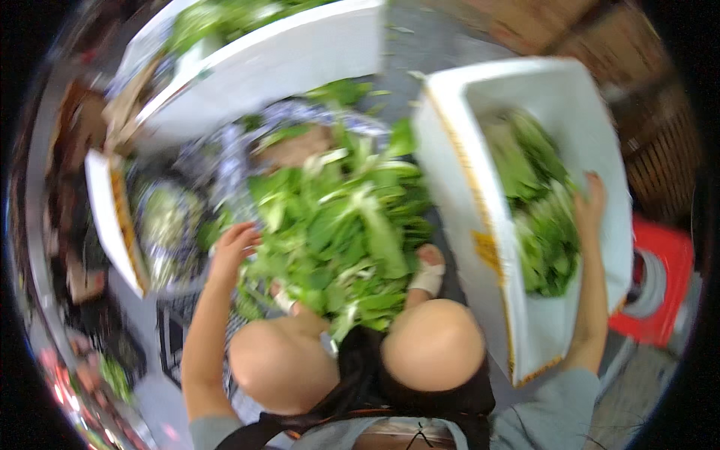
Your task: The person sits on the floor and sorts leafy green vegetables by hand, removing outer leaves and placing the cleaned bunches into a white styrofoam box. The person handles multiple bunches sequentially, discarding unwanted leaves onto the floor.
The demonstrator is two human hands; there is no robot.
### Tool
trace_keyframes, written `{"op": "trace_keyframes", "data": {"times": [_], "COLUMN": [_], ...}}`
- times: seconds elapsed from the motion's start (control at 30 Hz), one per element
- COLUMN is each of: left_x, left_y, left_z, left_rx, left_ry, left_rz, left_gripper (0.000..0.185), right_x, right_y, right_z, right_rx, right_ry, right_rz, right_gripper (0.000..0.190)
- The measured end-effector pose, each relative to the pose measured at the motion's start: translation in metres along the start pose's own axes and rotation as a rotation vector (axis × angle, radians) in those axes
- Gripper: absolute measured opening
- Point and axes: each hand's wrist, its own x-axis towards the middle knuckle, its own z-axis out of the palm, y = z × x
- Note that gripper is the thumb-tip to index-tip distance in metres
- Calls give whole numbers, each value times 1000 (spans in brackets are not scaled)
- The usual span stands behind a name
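My right hand (590, 205) reaches into a white foam box (458, 163), against the leafy green heads (548, 242) that lie inside near its right wall. Blur hides whether its fingers grip a leaf. My left hand (233, 247) hovers at the left edge of a large heap of loose green leaves (349, 225), its fingers slightly bent and apart, with nothing visible in them. The heap spreads on the floor between my feet, in front of my bent knees. A blue-patterned plastic bag (230, 157) lies at the heap's upper left.
Another white foam box (292, 73) with greens stands beyond the heap. To the left, plastic-wrapped pale vegetables (169, 225) sit beside a foam wall (112, 225). A red stool-like object (666, 281) is right of the near box; cardboard boxes (619, 50) stand behind it. A black crate (174, 332) lies near my left arm.
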Motion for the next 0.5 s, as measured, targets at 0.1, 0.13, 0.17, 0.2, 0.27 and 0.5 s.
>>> {"op": "trace_keyframes", "data": {"times": [0.1,0.13,0.17,0.2,0.27,0.5], "left_x": [12,19,28,29,38,112], "left_y": [-67,-96,-122,-130,-148,-172], "left_z": [-15,-18,-18,-8,8,23], "left_rx": [89,130,165,312,476,536], "left_ry": [-36,-36,-54,-15,74,441], "left_rz": [-4,35,73,185,419,389], "left_gripper": [36,36,36,36,37,50], "right_x": [61,79,90,100,112,45], "right_y": [-129,-165,-205,-250,-337,-560], "right_z": [-55,-59,-58,-57,-40,155], "right_rx": [370,518,643,676,742,765], "right_ry": [25,-69,-172,-286,-516,-1034], "right_rz": [-51,-98,-142,-245,-411,-801], "right_gripper": [35,33,31,28,23,20]}}
